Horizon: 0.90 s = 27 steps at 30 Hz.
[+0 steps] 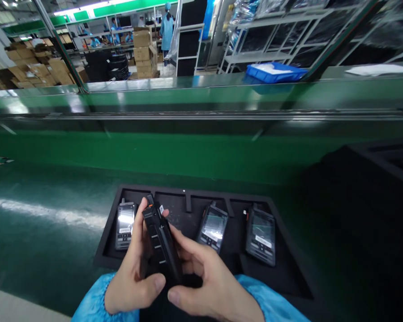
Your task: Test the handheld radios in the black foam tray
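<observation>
Between my two hands is a black handheld device [161, 243], turned so that its narrow side with buttons faces up, its stubby top end pointing away from me. My left hand [133, 273] grips it from the left, and my right hand [208, 277] holds its right side near the lower end. Below them lies a black foam tray [177, 192] with compartments. In it rest three similar devices, screens up: one at the left [125, 223], one right of centre [214, 226] and one at the right [261, 235].
Dark foam trays [362, 214] stand at the right. Beyond the green bench [47, 223] runs a raised ledge [147, 96] bearing a blue bin [275, 71]. Metal posts rise from the ledge. Farther back are cartons [143, 53], racks and a person in blue [167, 31].
</observation>
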Motion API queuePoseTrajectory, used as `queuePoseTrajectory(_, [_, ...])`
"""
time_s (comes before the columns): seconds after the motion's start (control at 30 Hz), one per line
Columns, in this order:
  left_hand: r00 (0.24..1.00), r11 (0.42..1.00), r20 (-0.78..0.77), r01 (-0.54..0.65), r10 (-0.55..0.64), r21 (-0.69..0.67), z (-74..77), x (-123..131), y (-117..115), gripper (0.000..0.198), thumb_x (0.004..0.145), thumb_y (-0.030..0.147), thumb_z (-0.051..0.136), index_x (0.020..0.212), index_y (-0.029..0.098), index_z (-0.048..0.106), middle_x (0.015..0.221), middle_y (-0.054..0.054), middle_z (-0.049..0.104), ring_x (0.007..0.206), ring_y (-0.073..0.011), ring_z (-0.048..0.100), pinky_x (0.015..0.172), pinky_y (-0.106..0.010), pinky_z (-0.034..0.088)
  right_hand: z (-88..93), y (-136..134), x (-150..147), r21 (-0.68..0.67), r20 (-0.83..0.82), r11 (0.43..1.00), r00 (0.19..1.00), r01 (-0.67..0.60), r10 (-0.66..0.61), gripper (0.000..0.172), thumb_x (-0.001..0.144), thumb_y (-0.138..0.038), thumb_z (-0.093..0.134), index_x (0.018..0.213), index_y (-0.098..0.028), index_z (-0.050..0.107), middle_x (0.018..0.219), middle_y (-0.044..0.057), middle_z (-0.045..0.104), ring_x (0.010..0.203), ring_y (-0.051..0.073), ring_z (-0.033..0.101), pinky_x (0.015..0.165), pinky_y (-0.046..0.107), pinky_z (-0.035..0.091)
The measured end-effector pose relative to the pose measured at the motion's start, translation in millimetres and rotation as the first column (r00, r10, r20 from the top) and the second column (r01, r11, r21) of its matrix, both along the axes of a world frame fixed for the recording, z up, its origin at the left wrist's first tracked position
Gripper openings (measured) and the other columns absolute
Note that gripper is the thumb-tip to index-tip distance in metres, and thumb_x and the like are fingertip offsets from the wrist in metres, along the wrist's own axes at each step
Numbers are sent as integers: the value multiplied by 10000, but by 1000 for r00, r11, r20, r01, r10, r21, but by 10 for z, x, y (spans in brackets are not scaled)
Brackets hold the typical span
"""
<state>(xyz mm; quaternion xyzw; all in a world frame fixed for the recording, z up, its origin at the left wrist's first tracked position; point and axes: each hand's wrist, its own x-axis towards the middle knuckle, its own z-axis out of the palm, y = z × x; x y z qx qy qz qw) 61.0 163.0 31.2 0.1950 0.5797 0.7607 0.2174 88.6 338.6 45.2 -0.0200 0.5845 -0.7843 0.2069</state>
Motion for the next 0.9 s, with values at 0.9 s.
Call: queuePoseTrajectory(0.9, [963,759,-206,-263,172,-595,-288,-275,247,896,822,229,558,1551,283,38,1441,-132,431,1215,-260,570,989,-402,499,20,587,-241,932,-193,-308,981,190,20,688,988,-528,452,1495,-72,357,902,203,721,840,362,717,649,402,534])
